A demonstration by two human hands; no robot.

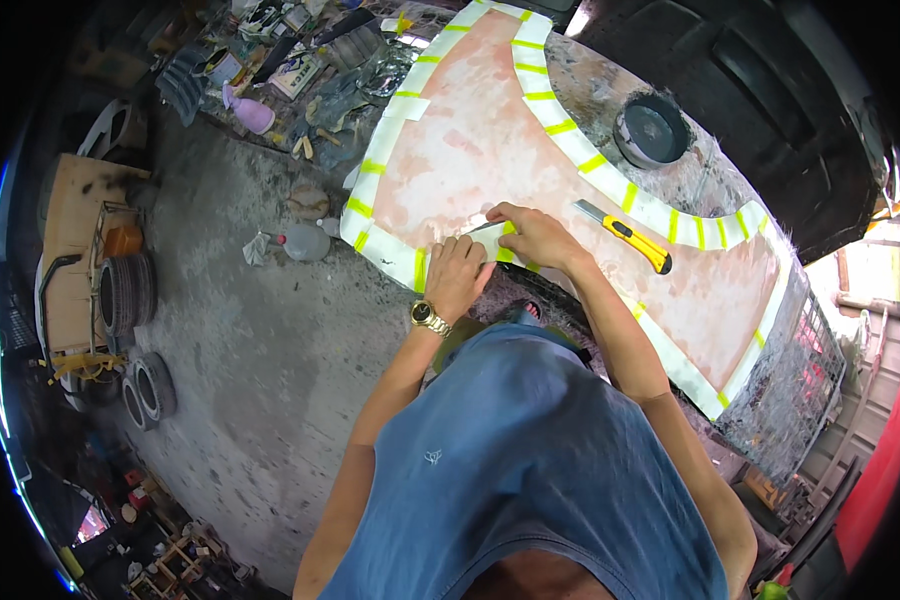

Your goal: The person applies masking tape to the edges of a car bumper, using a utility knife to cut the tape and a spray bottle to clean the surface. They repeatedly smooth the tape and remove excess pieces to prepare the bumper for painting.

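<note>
A large curved panel (480,110) with a mottled pink and white surface lies before me, edged by white strips (388,250) with yellow-green tape pieces across them. My left hand (456,278), a gold watch (430,318) at its wrist, presses its outstretched fingers on the near border. Just to the right, my right hand (538,240) has its fingers bent around a white strip piece (492,240) at the panel's near edge. A thin dark line shows by its fingertips; I cannot tell what it is. A yellow utility knife (638,246), blade showing, rests on the panel to the right.
The panel sits on a stained workbench (705,180) with a round grey container (652,131). At the far left are a pink bottle (250,112) and clutter. A clear jug (305,242) stands on the concrete floor (260,330); tires (127,292) stand farther left.
</note>
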